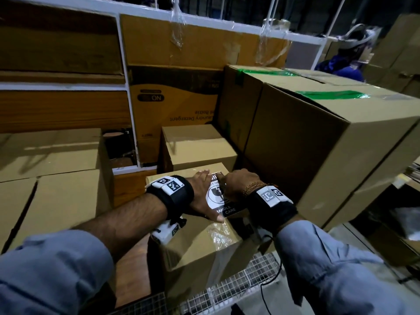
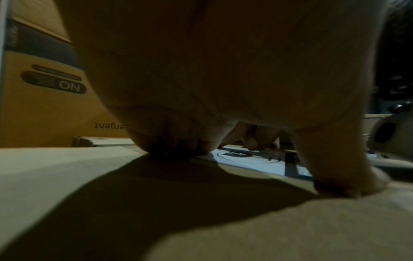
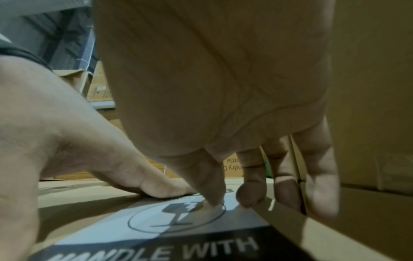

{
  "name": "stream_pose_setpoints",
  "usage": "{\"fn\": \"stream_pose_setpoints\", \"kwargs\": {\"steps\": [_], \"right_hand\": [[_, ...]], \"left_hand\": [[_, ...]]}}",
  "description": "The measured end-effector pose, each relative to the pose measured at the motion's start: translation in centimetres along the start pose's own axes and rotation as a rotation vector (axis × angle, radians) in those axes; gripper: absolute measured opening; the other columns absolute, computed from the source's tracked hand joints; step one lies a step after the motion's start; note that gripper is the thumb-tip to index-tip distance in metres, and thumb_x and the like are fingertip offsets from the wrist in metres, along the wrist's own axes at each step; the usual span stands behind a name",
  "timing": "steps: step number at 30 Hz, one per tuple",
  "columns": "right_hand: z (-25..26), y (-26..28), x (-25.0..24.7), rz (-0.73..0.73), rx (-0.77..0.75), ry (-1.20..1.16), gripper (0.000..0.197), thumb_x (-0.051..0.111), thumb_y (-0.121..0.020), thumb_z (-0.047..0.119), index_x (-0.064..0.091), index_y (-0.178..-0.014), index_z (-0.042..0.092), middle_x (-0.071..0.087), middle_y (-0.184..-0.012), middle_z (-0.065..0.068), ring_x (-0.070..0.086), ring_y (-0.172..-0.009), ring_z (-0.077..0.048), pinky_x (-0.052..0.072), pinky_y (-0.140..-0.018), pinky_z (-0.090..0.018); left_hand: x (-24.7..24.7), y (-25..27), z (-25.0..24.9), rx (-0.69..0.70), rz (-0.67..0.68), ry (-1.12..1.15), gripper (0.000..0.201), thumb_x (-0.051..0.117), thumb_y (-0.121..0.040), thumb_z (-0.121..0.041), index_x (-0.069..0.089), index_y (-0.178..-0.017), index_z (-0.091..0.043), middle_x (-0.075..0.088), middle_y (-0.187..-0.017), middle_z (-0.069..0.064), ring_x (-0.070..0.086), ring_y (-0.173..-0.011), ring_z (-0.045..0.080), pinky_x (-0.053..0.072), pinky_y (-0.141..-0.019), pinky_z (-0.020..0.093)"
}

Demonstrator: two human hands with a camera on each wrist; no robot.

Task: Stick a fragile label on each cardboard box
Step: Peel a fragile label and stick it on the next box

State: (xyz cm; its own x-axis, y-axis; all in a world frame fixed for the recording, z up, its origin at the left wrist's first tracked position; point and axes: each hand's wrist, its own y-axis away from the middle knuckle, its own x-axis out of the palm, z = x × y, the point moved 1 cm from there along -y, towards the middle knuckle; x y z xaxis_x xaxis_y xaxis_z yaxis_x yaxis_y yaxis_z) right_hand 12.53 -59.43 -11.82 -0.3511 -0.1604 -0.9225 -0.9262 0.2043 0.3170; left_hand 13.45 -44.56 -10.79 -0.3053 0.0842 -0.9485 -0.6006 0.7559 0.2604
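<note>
A white and black fragile label (image 1: 217, 197) reading "HANDLE WITH CARE" lies flat on top of a small cardboard box (image 1: 200, 248) in front of me. My left hand (image 1: 203, 193) rests flat on the label's left side, fingers straight and thumb spread toward the near edge. My right hand (image 1: 237, 181) arches over the label's right side. In the right wrist view its index fingertip (image 3: 215, 198) presses on the label (image 3: 178, 227) near the broken-glass symbol, and the left hand (image 3: 78, 144) lies beside it. The left wrist view shows the palm (image 2: 223, 79) above the label (image 2: 252, 161).
A large box with green tape (image 1: 318, 133) stands tight against the small box's right side. Another small box (image 1: 197, 146) and a yellow detergent carton (image 1: 172, 105) sit behind it. More boxes (image 1: 56, 176) are at the left. Wire mesh (image 1: 229, 287) lies below. A person (image 1: 343, 64) is at the far right.
</note>
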Motion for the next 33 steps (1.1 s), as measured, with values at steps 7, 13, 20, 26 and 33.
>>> {"fn": "stream_pose_setpoints", "kwargs": {"steps": [7,13,20,26,33], "right_hand": [[0.0,-0.4,0.2,0.026,0.023,-0.013,0.059,0.059,-0.098,0.045,0.04,-0.153,0.035,0.064,-0.129,-0.01,0.061,-0.114,-0.032,0.054,-0.083,-0.042],[-0.2,0.6,0.7,0.013,0.045,-0.069,0.055,0.062,-0.096,0.044,0.047,-0.148,0.033,0.058,-0.133,-0.013,0.053,-0.123,-0.033,0.053,-0.097,-0.048],[-1.0,5.1,2.0,-0.054,0.0,-0.061,0.047,0.053,-0.103,0.047,0.051,-0.145,0.027,0.058,-0.128,-0.012,0.049,-0.123,-0.03,0.051,-0.1,-0.046],[-1.8,9.2,3.7,-0.142,-0.036,-0.098,0.056,0.054,-0.103,0.045,0.038,-0.155,0.031,0.051,-0.128,-0.011,0.045,-0.123,-0.027,0.049,-0.1,-0.042],[-1.6,10.9,4.9,-0.201,-0.017,-0.139,0.061,0.064,-0.098,0.047,0.043,-0.153,0.031,0.049,-0.129,-0.007,0.044,-0.121,-0.022,0.048,-0.097,-0.038]], "left_hand": [[0.7,-0.8,0.7,-0.039,0.042,-0.005,0.135,0.073,-0.074,-0.077,-0.014,-0.163,-0.024,-0.01,-0.171,0.01,-0.009,-0.158,0.027,0.0,-0.125,0.038],[0.7,-0.7,0.5,-0.038,0.036,-0.038,0.131,0.071,-0.076,-0.076,-0.01,-0.163,-0.021,-0.008,-0.171,0.013,-0.007,-0.158,0.028,0.001,-0.125,0.037],[1.7,-1.9,1.4,-0.098,0.051,-0.061,0.143,0.068,-0.069,-0.086,-0.014,-0.162,-0.015,-0.016,-0.17,0.013,-0.009,-0.158,0.027,0.0,-0.126,0.038],[2.3,-2.7,1.9,-0.115,0.051,-0.074,0.148,0.065,-0.064,-0.092,-0.014,-0.162,-0.013,-0.016,-0.17,0.011,-0.009,-0.158,0.026,0.002,-0.126,0.04],[2.5,-3.2,2.3,-0.123,0.06,-0.089,0.153,0.063,-0.059,-0.095,-0.015,-0.161,-0.011,-0.017,-0.17,0.011,-0.009,-0.158,0.026,0.003,-0.127,0.042]]}}
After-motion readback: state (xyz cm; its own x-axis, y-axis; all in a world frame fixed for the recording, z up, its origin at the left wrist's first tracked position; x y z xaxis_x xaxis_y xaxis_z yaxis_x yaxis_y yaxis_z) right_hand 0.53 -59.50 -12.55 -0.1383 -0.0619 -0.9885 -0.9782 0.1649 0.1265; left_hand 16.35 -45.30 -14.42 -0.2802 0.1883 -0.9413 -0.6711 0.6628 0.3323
